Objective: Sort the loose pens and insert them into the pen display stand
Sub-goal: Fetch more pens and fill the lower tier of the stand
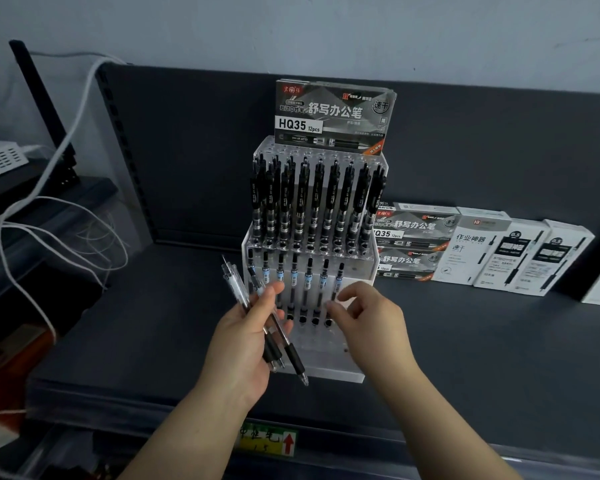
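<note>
Your left hand [246, 344] clamps a bundle of light, stiff, slippery pens [257, 315] just before the stand [333, 374], your right hand [368, 320] curls at its near row, whether pinching I cannot tell, so take each by its rubber grip.

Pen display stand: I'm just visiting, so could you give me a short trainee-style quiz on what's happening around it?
1. True or false: the left grip holds just one of the loose pens.
2. Seen from the head view, where do the white pen boxes stand relative to the pen display stand? A) to its left B) to its right C) on top of it
3. Fill in: the dark box on top of the stand reads "HQ35 ___pcs".

Key: 1 false, it holds several; 2 B; 3 12.
</note>
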Demonstrator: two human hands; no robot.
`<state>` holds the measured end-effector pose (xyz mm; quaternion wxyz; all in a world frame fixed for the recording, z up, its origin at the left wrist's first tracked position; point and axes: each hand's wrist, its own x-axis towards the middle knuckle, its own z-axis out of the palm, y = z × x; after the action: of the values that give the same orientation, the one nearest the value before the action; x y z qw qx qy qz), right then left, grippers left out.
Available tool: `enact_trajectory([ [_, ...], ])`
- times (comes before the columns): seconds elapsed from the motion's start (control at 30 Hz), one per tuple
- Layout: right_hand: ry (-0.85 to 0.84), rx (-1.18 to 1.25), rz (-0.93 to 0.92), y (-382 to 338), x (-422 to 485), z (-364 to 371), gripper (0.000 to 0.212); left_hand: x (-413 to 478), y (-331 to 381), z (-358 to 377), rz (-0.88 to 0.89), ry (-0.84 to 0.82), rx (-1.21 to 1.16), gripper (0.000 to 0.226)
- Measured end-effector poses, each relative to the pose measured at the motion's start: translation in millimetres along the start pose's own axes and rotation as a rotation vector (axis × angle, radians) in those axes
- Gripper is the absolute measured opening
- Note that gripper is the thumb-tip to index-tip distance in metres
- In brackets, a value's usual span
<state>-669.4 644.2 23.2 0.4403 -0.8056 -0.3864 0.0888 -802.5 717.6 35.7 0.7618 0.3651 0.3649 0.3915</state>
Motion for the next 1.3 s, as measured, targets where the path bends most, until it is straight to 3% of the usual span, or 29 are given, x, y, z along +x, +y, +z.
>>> enact_trajectory([
  [0.1, -0.178, 0.197, -0.058, -15.7, -16.4, -5.0, 0.009, -2.5, -0.7, 3.4, -0.013, -0.059, 0.051, 0.019],
  [0.2, -0.349, 0.22, -0.074, -20.9, -25.3, -2.9, 0.009, -6.4, -1.4, 10.1, -0.024, -0.117, 0.031, 0.022],
  [0.43, -0.273, 0.19, -0.04, -15.2, -23.2, -12.7, 0.004, -8.3, -6.4, 15.3, -0.029, -0.122, 0.031, 0.03],
  [0.6, 0.089, 0.305, 0.05, -1.1, -1.4, -21.7, 0.01, -7.9, -2.4, 12.0, 0.005, -0.088, 0.079, 0.04],
  [0.67, 0.148, 0.29, 0.047, 5.0, 4.3, -20.3, 0.012, -8.9, -2.0, 10.7, 0.01, -0.105, 0.079, 0.041],
  [1.03, -0.009, -0.202, -0.051, 20.7, 7.5, -1.5, 0.015, -12.0, -1.0, 4.6, 0.08, -0.107, 0.051, 0.034],
  [1.3, -0.054, -0.184, -0.052, 23.7, 8.0, -1.9, 0.017, -16.5, -3.4, 5.5, 0.073, -0.099, 0.064, 0.023],
])
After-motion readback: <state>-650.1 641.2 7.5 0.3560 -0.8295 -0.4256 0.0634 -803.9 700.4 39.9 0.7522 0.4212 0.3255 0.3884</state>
